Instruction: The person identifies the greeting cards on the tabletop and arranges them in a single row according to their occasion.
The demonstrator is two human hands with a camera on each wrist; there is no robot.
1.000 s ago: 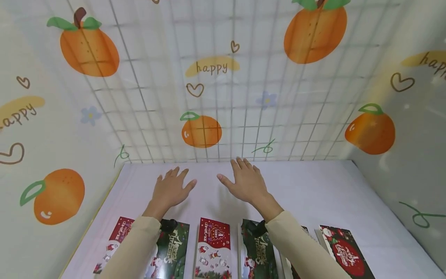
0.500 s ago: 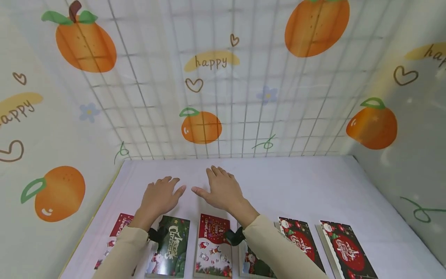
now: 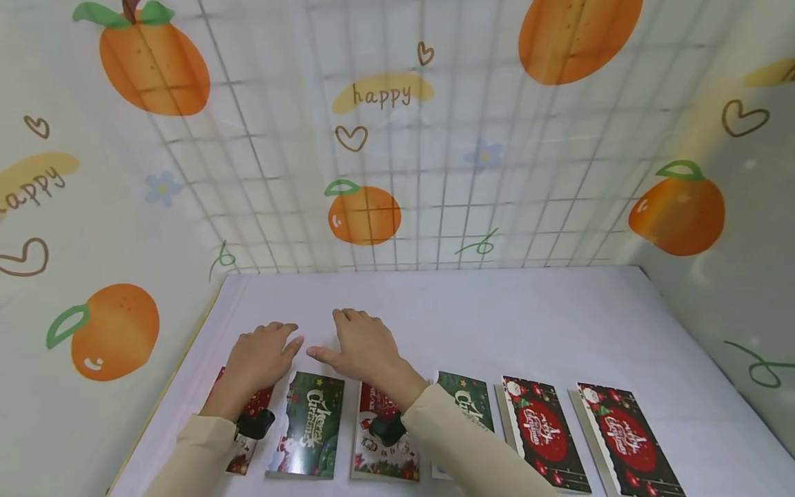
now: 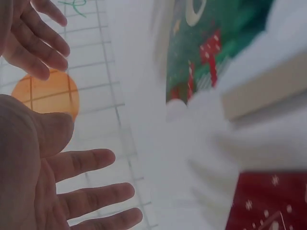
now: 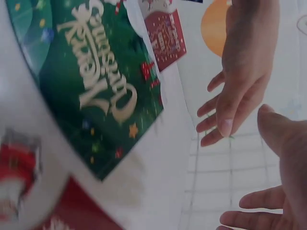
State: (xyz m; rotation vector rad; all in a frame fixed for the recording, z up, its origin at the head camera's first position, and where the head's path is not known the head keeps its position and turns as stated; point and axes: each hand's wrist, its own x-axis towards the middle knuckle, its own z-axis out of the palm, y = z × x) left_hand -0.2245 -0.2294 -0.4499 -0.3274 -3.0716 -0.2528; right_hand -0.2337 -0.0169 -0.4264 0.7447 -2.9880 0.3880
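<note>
Here — 2 hands [image 3: 257, 357] [image 3: 366, 346], tabletop [image 3: 509, 317], fruit-printed wall [image 3: 422, 159]

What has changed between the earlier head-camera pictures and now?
The left hand and right hand have both moved leftward and back toward the row of Christmas-printed items. The right sleeve has mostly cleared the black-and-red item second from right. Nothing was gripped or released; the six items keep their order.
</note>
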